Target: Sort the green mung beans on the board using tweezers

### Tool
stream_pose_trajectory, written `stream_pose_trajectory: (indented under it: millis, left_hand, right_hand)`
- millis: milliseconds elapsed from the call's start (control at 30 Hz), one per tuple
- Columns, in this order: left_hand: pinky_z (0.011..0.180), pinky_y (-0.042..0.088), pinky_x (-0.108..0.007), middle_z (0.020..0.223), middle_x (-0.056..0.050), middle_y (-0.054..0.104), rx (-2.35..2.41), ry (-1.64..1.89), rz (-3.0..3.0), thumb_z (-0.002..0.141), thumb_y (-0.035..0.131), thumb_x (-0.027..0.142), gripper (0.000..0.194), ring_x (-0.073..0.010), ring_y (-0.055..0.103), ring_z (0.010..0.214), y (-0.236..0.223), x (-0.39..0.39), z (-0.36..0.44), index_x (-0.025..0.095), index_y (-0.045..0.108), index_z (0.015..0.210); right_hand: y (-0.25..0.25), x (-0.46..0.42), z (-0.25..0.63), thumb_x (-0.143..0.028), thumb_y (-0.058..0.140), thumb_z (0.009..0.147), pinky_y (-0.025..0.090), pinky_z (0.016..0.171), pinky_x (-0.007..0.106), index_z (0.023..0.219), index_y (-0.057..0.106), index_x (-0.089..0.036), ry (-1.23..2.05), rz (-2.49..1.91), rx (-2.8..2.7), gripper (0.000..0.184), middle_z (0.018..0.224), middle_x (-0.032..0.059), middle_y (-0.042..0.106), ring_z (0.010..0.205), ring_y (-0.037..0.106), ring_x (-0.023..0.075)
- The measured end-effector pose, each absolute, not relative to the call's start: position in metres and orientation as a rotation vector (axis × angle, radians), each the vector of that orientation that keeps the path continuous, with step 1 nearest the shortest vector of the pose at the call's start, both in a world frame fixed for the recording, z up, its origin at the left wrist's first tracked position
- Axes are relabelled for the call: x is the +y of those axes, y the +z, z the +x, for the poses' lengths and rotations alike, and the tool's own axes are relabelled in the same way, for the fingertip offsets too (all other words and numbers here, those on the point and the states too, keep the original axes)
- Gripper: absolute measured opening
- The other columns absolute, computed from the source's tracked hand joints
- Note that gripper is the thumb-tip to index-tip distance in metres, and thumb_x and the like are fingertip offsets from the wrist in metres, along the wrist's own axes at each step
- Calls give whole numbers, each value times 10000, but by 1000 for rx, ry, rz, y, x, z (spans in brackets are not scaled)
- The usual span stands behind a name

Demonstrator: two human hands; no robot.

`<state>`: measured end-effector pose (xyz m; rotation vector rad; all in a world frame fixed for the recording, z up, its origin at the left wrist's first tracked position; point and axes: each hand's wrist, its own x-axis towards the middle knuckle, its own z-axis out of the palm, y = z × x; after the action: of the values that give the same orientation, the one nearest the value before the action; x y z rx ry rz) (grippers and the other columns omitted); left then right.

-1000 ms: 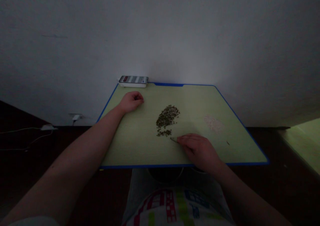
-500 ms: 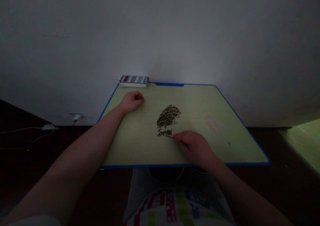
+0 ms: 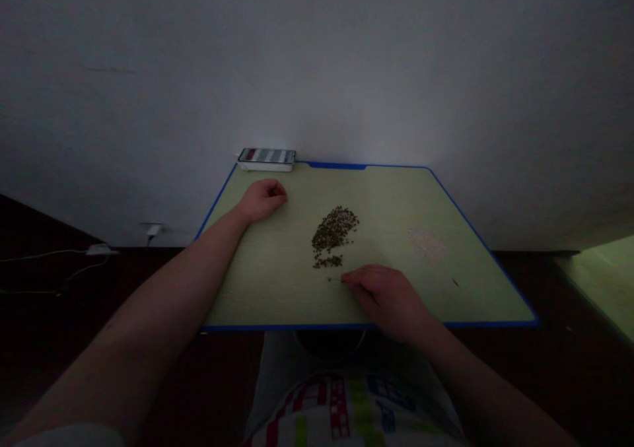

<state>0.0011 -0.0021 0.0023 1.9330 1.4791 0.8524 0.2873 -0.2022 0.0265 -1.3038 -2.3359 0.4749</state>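
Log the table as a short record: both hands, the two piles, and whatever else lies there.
Left hand: loosely curled, left of the dark grains; nothing visible in it
Right hand: pinching a thin stick, tip pointing left
Dark grains: mid-table, main pile plus a small cluster on the near side
Pale grains: loose patch, right side
Phone: on a white box, far left corner
Dark sliver: nearer than the pale grains
Table: pale green top, blue edge

V. dim all over; can't see the lamp. The plain grey-white wall (image 3: pixel 366 70) looks grainy, w/ a faint shadow above the flat pale-green, blue-edged tabletop (image 3: pixel 277 269). Dark reddish-brown floor (image 3: pixel 208 394)'s almost black. Small pinkish-white heap (image 3: pixel 428 243)'s blurry; sides look stretched.
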Motion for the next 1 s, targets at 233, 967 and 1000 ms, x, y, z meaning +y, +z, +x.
stream_pose_trajectory:
  millis: [233, 967, 1000]
  left_hand:
    - [576, 385, -259, 649, 0, 565, 1484, 839, 1922, 622, 604, 291, 182, -114, 481, 598, 5, -4, 3, 152, 617, 738]
    - [546, 362, -249, 625, 9, 543, 1445, 873, 1945, 637, 621, 302, 186, -108, 459, 581, -2, 1, 0, 148, 622, 741]
    - [545, 361, -249, 626, 9, 544, 1441, 873, 1948, 636, 620, 302, 185, -107, 459, 580, -3, 2, 0, 148, 621, 740]
  right_hand:
    - [25, -189, 293, -235, 530, 882, 528, 771, 331, 1174, 670, -156, 542, -1579, -2237, 334, 937, 82, 748, 822, 691, 210]
    - [33, -211, 280, -229, 537, 893, 484, 870, 368, 1185, 656, -191, 794, -1382, -2486, 317, 1090, 88, 717, 984, 652, 233]
    - [33, -211, 280, -227, 535, 893, 483, 871, 367, 1188, 653, -190, 802, -1379, -2478, 320, 1092, 89, 715, 984, 651, 232]
